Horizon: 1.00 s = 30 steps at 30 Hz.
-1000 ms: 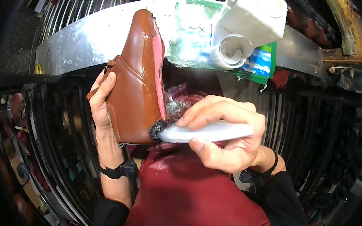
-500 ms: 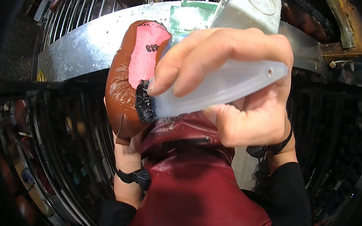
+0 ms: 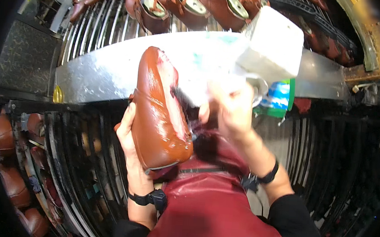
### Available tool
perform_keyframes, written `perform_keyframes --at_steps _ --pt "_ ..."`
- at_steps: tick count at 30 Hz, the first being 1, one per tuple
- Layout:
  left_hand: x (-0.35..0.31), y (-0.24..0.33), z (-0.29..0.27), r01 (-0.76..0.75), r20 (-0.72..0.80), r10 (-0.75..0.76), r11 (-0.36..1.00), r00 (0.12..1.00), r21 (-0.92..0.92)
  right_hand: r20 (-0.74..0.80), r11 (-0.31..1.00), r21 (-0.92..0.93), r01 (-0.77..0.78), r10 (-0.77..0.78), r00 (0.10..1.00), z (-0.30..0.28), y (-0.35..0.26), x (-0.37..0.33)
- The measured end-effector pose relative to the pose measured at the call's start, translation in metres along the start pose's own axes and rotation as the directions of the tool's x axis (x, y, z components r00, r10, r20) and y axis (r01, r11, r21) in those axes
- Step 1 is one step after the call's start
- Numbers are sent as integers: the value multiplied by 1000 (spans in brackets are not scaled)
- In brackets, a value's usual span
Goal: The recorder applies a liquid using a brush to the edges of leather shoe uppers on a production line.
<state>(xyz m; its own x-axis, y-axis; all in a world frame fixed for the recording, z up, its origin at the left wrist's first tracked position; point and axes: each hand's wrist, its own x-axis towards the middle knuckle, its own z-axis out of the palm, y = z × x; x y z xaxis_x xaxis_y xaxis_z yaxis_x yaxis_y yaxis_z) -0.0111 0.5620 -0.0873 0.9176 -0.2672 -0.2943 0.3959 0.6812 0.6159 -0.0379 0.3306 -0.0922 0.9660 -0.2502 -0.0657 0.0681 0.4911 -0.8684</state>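
My left hand (image 3: pixel 127 131) grips a glossy brown leather shoe upper (image 3: pixel 152 124) from its left side. The shoe is tilted so that its pink sole side (image 3: pixel 171 102) turns toward my right hand; most of my left fingers are hidden behind it. My right hand (image 3: pixel 234 108), smeared by motion, is closed round a brush (image 3: pixel 195 90) with a whitish plastic handle. The brush's dark bristles are at the edge of the pink sole side, too blurred to tell whether they touch it. A maroon apron (image 3: pixel 215 204) lies below both hands.
Beyond the shoe is a curved metal bench top (image 3: pixel 87 76) with a white plastic container (image 3: pixel 274 45) on its right part. A blue, white and green bag (image 3: pixel 279 98) hangs near its edge. Brown shoes (image 3: pixel 188 10) stand on the far rack; more shoes (image 3: pixel 15 185) sit at left.
The shoe has turned and shows more of its brown side and less of the pink. My right hand with the brush has dropped lower, away from the camera. The view has shifted, showing more rack.
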Motion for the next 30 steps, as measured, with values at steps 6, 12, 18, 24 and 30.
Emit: perform_keyframes --at_steps 6,12,18,24,30 --pt "89 65 -8 -377 -23 502 677 865 632 -322 929 360 -85 209 923 13 23 -28" --pt "285 180 0 -152 188 631 -112 752 982 -347 973 222 69 13 938 0 -15 -30" --pt "373 179 9 331 -106 548 -330 830 884 -394 991 133 33 23 919 1 -14 -25" --pt "281 142 -36 -53 330 798 -354 504 934 -408 1000 8 23 -18 913 8 -8 -17" --pt "-63 102 -95 71 383 912 -396 145 916 -369 997 2 -79 74 926 -5 -5 -25"
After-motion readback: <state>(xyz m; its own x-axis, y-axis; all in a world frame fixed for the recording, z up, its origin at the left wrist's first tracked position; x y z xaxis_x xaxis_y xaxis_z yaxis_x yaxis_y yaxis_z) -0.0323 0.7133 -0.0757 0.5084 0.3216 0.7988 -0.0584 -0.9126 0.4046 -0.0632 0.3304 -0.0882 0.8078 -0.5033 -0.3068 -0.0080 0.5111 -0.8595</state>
